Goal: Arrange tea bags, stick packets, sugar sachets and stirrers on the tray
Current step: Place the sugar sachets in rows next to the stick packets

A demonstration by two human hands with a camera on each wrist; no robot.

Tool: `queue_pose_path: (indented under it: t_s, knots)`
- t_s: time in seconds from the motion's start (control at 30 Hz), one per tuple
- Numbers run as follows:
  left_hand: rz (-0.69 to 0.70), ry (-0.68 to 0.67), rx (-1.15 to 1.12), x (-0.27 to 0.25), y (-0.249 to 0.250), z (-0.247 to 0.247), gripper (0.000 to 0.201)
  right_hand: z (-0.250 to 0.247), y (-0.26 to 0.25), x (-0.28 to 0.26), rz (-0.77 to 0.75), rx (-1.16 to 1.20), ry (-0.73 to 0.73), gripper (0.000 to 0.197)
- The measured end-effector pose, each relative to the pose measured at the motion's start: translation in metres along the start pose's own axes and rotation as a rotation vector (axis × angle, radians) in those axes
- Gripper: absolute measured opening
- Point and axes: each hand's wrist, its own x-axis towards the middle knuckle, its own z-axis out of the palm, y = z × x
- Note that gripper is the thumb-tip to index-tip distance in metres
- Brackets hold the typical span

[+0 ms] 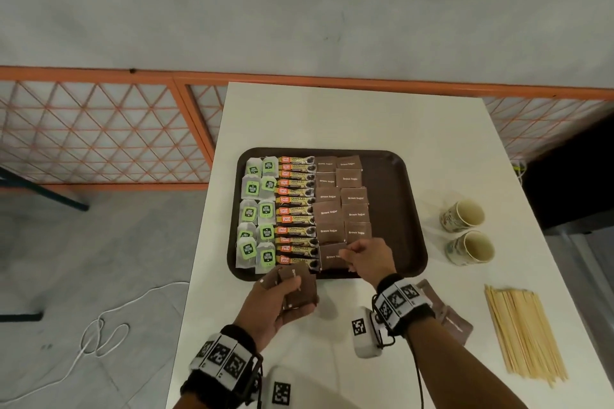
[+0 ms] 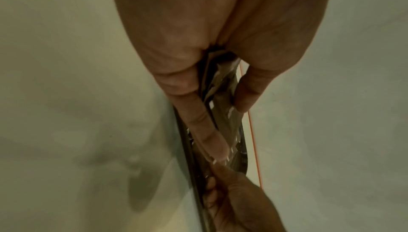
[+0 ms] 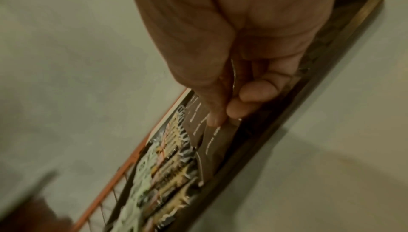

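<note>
I think I am looking at a plain indoor work space, maybe a canteen corner or a test room. I see a white counter [image 1: 382,123], a bare grey floor [image 1: 99,242] with a loose white cable [image 1: 109,325], and an orange mesh partition [image 1: 99,133]. Paper cups [image 1: 465,232] and a dark serving tray [image 1: 398,196] suggest drink service.

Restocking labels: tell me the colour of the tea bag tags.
Bright green with dark print, on the tea bag tags; clearest in the head view.
</note>
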Motion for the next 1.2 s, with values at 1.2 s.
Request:
queue_pose_path:
  t_s: [1.2]
  knots:
    - [-0.048, -0.155, 0.651, 0.006, -0.016, 0.041, 0.022, -0.037, 0.019, -0.064, -0.386, -0.131, -0.195, 0.013]
